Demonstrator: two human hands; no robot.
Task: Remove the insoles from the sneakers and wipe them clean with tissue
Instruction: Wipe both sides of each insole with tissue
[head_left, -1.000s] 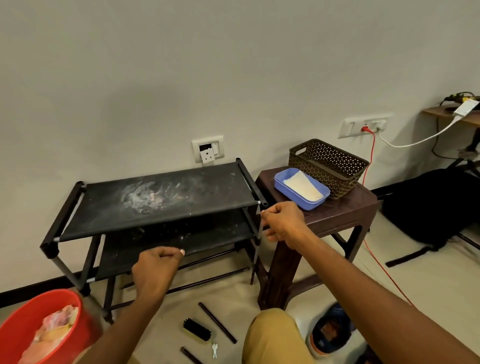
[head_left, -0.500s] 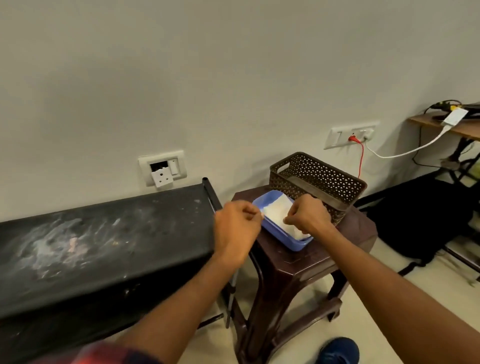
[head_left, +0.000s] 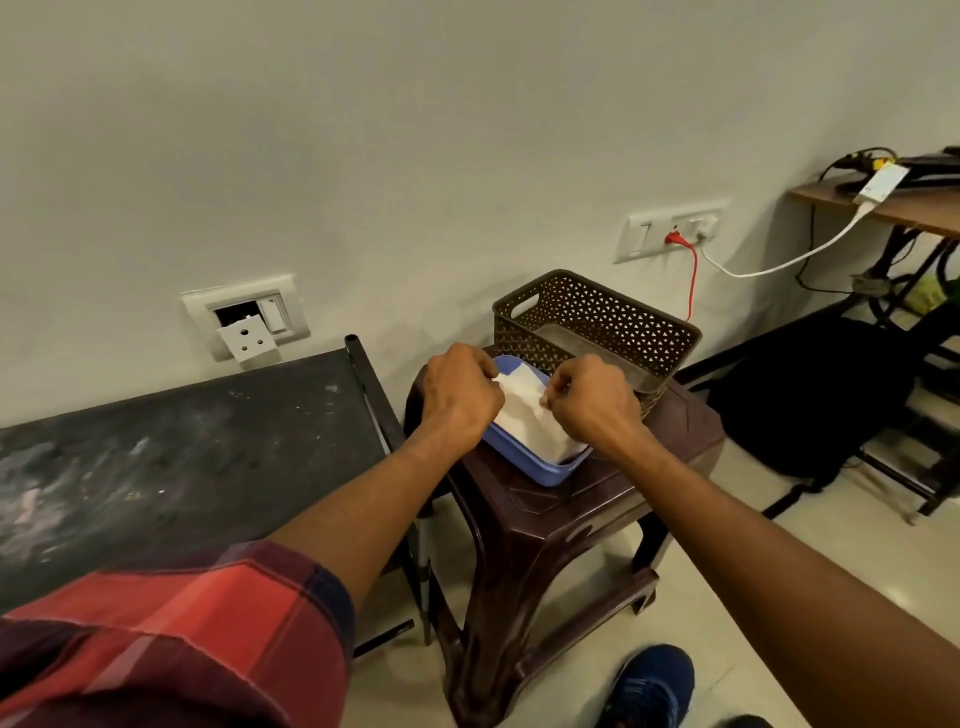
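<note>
Over the last second both hands have left the black rack (head_left: 182, 441) and closed in on the tissue (head_left: 524, 421), which lies in a blue tray (head_left: 540, 475) at the left edge of the brown stool (head_left: 597, 499). The left hand (head_left: 460, 395) curls its fingers over the stack's far-left corner. The right hand (head_left: 592, 402) pinches the top sheet's right edge, which is lifting slightly. I judge that 1 sheet is being peeled off, so wiping has not begun. 1 blue sneaker (head_left: 652, 686) sits on the floor by the stool's near leg; no insole shows. A perforated basket (head_left: 597, 322) fills the stool's far edge. On the wall hang a broken socket (head_left: 244, 322) and a switch plate (head_left: 670, 231).
</note>
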